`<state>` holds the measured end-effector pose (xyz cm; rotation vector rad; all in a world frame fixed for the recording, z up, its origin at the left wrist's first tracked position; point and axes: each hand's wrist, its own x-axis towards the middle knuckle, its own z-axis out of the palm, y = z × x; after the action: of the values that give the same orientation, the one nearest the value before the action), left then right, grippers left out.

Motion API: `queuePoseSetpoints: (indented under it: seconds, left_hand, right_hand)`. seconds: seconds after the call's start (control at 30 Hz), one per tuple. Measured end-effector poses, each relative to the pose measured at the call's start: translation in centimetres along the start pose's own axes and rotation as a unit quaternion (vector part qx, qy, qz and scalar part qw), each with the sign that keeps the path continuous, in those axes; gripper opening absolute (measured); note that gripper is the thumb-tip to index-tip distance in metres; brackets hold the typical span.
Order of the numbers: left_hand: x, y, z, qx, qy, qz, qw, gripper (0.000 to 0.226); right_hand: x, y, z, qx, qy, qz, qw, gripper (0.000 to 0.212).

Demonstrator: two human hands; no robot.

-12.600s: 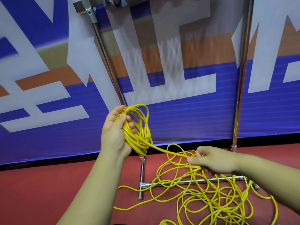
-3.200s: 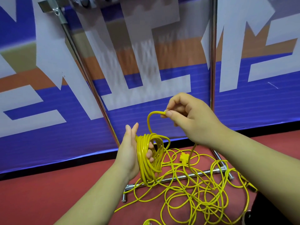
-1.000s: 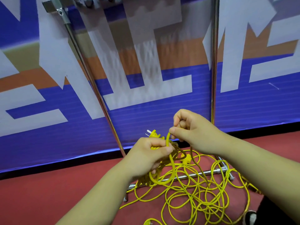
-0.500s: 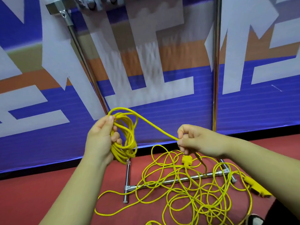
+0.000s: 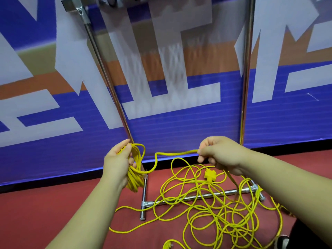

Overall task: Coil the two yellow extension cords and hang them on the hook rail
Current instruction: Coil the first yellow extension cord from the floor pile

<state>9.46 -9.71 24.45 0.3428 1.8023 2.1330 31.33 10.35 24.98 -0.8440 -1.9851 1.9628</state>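
Left hand [image 5: 116, 164]: clamped round a coil [image 5: 136, 171] of yellow cord, thumb over the top of the loops, fingers wrapped through them. The coil hangs down from your palm, narrow and long, in front of the foot of the rack's left upright [image 5: 107, 78].

One strand [image 5: 172, 154] leaves the coil low, dips, then climbs and runs sideways to your right hand [image 5: 221, 155]. That hand pinches the strand between thumb and forefinger, the other fingers curled in. Your hands are level and apart, with the strand between them slack.

Below the right hand, the cord drops behind your wrist to the loose cord [image 5: 215, 212], a wide tangle of loops on the red floor [image 5: 53, 212]. A yellow socket block [image 5: 209, 175] lies on the near edge of the tangle, just under your right hand. You cannot tell where one cord ends and the other starts.

The tangle lies across the rack's base bar [image 5: 197, 195]. The right upright [image 5: 246, 69] rises behind your right hand. The top rail [image 5: 71, 5] shows only at the frame's upper edge, its fittings blurred. A blue, white and orange banner [image 5: 179, 123] stands behind the rack. A shoe [image 5: 283, 239] shows at the lower right.
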Motion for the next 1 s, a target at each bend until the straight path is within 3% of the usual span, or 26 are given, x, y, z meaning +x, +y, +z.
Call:
queuePoseSetpoints:
  seconds: [0.17, 0.43, 0.53, 0.67, 0.87, 1.0]
  left_hand:
    - [-1.5, 2.0, 1.1, -0.041, -0.035, 0.044, 0.998, 0.024]
    - [-4.5, 3.9, 3.6, -0.101, -0.202, 0.024, 0.974, 0.036]
    - [-5.1, 3.4, 4.1, -0.085, -0.283, 0.001, 0.955, 0.035]
    - [-6.0, 2.5, 4.9, -0.042, -0.360, -0.052, 0.931, 0.046]
    - [-7.1, 1.2, 6.4, 0.008, -0.379, -0.086, 0.921, 0.070]
    - [-7.5, 0.5, 6.9, 0.031, -0.383, -0.100, 0.918, 0.066]
  right_hand:
    - [0.5, 0.9, -0.3, -0.030, 0.022, 0.142, 0.989, 0.017]
    - [0.4, 0.4, -0.9, 0.055, 0.064, 0.163, 0.983, 0.003]
    - [0.5, 0.1, -1.3, 0.070, 0.091, 0.114, 0.987, 0.009]
    - [0.4, -0.6, -1.3, 0.060, 0.133, -0.013, 0.989, 0.013]
    - [-1.0, -2.7, -1.1, -0.046, 0.109, -0.166, 0.979, 0.004]
    - [-1.8, -3.5, -1.1, -0.099, 0.067, -0.231, 0.966, 0.004]
